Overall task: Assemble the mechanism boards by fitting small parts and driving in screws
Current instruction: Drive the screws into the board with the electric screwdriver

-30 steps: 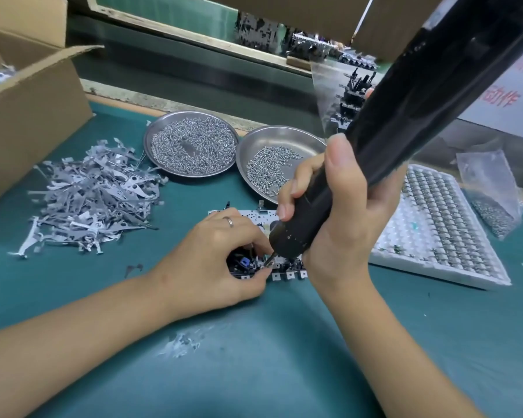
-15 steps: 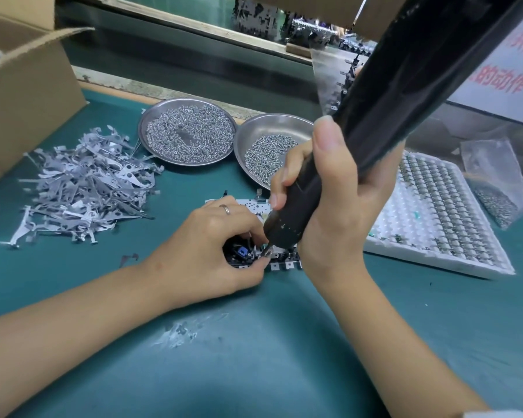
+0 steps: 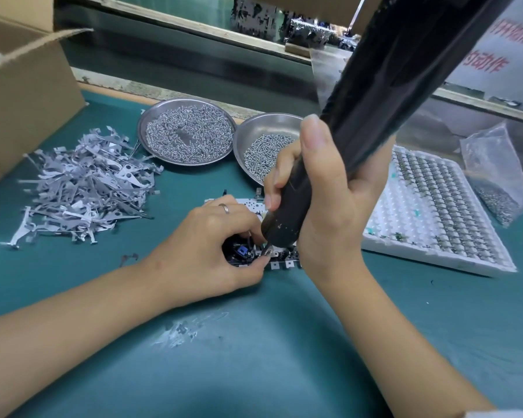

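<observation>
Gripping black screwdriver [image 3: 329, 164] in right hand [image 3: 323, 206], left hand [image 3: 206, 251] pinching mechanism board [image 3: 272, 260]

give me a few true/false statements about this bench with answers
1. The right hand grips the black screwdriver. True.
2. The left hand rests on the pile of metal strips. False: it holds the mechanism board.
3. Both steel dishes hold screws. True.
4. The white tray sits left of the board. False: it lies to the right.
5. The cardboard box stands at the bench's left. True.
</observation>
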